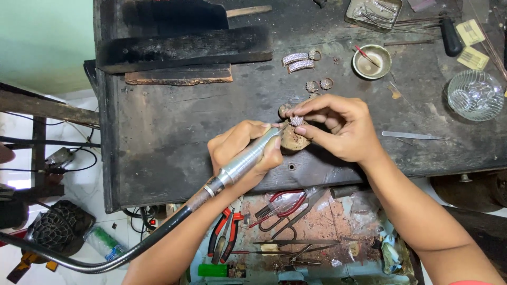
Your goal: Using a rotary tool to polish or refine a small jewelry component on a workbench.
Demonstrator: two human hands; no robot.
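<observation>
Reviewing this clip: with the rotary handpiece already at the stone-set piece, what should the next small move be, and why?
Probably a slight turn of the stone-set piece in the right hand to bring a fresh spot to the tool. The left hand holds the handpiece with its tip right beside the piece, which is pinched over the wooden peg; contact itself is too small to tell.

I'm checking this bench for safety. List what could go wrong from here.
1. The right hand pinches a small stone-set piece right where the tip of the rotary handpiece works; a slip could nick the fingers.
2. The piece could fly loose and drop into the cluttered tray below.
3. The handpiece's hose trails off the bench; a snag might jerk the left hand.
</observation>
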